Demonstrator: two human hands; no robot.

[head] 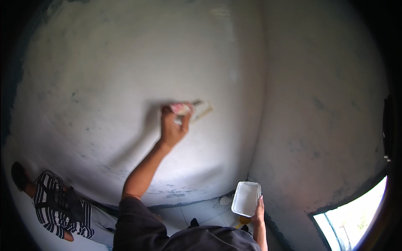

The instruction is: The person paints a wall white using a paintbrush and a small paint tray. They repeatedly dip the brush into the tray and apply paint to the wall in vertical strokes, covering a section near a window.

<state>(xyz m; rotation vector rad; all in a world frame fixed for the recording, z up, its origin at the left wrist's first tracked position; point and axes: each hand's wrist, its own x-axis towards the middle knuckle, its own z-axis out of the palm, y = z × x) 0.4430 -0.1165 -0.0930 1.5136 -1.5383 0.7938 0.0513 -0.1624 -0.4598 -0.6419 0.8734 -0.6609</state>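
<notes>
My left hand (pixel 174 127) is raised in front of the wall and grips the pinkish handle of a wide flat paintbrush (pixel 202 110). The brush is blurred, its broad end pointing right toward the white-coated wall (pixel 125 69). Whether its tip touches the surface I cannot tell. Low on the right, my right hand (pixel 258 210) holds a shallow white rectangular tray (pixel 246 199) by its right side. The inside of the tray is white; how much paint is in it is unclear.
The walls meet at a corner right of the brush; bluish-grey patches show on the right wall (pixel 314 125). Another person (pixel 59 204) in a striped shirt stands at lower left. Below are a tiled floor (pixel 201 215) and a yellow object (pixel 244 220). A bright opening (pixel 351 216) lies lower right.
</notes>
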